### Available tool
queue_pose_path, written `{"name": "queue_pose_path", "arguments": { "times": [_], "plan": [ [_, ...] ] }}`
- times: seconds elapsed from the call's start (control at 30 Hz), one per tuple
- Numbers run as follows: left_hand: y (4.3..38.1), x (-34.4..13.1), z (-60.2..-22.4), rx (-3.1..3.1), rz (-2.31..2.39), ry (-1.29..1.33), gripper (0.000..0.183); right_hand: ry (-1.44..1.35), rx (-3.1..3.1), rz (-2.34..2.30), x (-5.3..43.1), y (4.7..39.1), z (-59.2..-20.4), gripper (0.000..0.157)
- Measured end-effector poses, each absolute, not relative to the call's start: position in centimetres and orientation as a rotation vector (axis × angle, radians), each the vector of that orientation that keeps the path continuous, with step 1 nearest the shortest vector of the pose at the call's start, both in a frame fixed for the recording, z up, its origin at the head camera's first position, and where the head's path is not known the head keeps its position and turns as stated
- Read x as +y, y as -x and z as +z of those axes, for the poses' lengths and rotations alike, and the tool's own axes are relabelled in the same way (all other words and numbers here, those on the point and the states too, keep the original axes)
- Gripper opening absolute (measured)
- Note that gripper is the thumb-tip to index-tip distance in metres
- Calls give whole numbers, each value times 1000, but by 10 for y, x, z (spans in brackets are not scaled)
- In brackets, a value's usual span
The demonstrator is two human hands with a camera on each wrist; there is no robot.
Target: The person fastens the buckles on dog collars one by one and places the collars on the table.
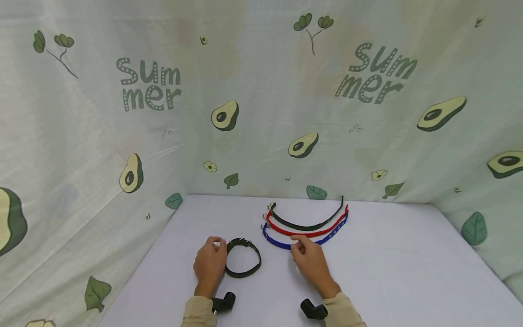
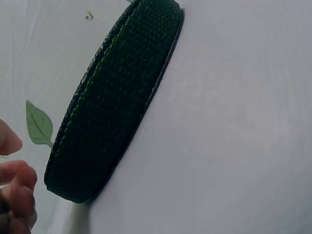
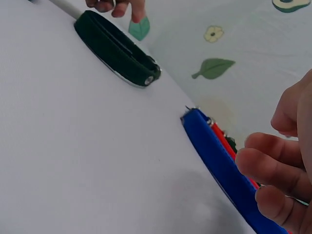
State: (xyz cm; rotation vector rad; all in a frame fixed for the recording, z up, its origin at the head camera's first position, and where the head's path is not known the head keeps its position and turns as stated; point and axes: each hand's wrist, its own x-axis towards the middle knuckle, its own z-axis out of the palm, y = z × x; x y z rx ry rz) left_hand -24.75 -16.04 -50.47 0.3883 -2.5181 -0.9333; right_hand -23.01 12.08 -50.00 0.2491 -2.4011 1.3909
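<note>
A dark green collar (image 1: 244, 274), fastened into a loop, stands on its edge on the white table. Beside its left side is my left hand (image 1: 210, 262), fingers loosely bent; the left wrist view shows its fingers (image 2: 22, 192) apart from the webbing (image 2: 114, 92). Over the near edge of a blue collar (image 1: 282, 245) hovers my right hand (image 1: 312, 261), its fingers relaxed around nothing. Whether its fingertips touch the blue strap (image 3: 214, 161) cannot be told. Behind the blue one, a red collar (image 1: 302, 235) and another dark green collar (image 1: 304, 227) lie unfastened in matching curves.
The white table (image 1: 408, 272) runs back to a hanging cloth (image 1: 261, 81) printed with avocados, leaves and lettering. More of this cloth hangs along the left and right sides. Black wrist cameras (image 1: 313, 309) sit at both sleeves.
</note>
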Motion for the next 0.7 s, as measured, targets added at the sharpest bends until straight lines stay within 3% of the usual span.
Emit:
{"name": "queue_pose_path", "arguments": {
  "times": [0.33,0.7],
  "plan": [
    [243,-156,-506,-2460,-970,-272,19,-99,-2384,1068,157,234,-504,13],
    [243,-147,-505,-2413,-1040,-53,16,211,-2491,983,200,236,-505,22]
  ]
}}
